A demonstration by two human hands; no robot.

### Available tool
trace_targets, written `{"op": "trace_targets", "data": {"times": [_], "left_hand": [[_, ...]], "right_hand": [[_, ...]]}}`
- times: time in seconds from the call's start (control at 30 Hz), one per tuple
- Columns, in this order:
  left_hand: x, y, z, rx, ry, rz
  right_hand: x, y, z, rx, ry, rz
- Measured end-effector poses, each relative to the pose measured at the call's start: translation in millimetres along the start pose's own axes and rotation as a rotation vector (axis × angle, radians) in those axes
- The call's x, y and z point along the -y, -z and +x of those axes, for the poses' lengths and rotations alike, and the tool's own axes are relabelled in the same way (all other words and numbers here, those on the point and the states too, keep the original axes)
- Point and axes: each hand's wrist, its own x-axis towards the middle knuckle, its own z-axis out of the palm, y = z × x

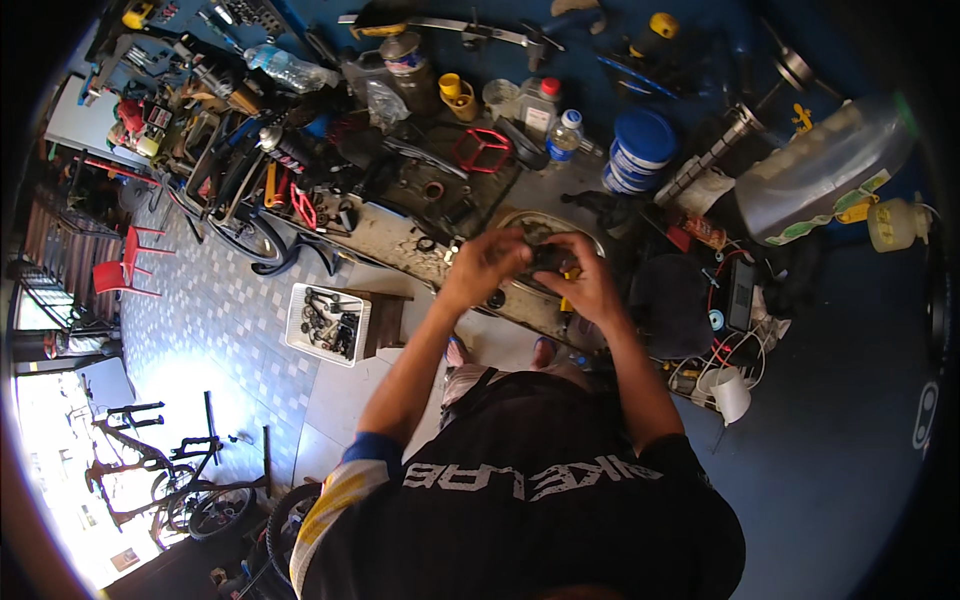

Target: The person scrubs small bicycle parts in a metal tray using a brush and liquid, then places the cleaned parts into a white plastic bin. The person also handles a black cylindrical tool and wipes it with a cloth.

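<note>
Both my hands are raised close together over the bench edge, above a shallow metal basin (598, 235). A small dark part (540, 258) sits between them; its kind is too unclear to tell. My right hand (585, 282) pinches it between thumb and fingers. From the other side, my left hand (484, 268) has its fingers bent in against the part, slightly blurred. Something yellow (570, 287) shows beside my right thumb, partly covered by the hand. Left of the basin, small metal pieces lie on the worn bench top (395, 240).
A red bicycle pedal (483, 150), bottles and a blue-and-white tub (640, 150) stand behind my hands. A white crate of metal parts (328, 324) is at the lower left. Cables and a white cup (727, 393) lie to the right. A bicycle (190, 495) stands further left.
</note>
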Motion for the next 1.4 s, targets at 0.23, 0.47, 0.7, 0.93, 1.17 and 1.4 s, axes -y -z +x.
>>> {"op": "trace_targets", "data": {"times": [0.23, 0.47, 0.7, 0.93, 1.17, 1.4], "left_hand": [[56, -53, -24, -0.113, 0.027, -0.705], [53, -17, -16, -0.111, 0.036, -0.533], [56, 15, -23, -0.062, 0.027, -0.58], [63, 11, -29, -0.023, 0.056, -0.589], [43, 13, -27, 0.077, 0.015, -0.791], [50, -2, -10, 0.011, 0.095, -0.918]], "right_hand": [[12, 3, -8, 0.137, 0.292, -0.217], [-36, 72, -36, -0.297, -0.135, 0.018], [-28, 86, -79, -0.316, -0.278, -0.272], [-20, 21, -120, -0.116, -0.335, -0.999], [-35, 13, -132, 0.065, -0.636, -1.085], [-20, 34, -133, -0.138, -0.2, -0.968]]}}
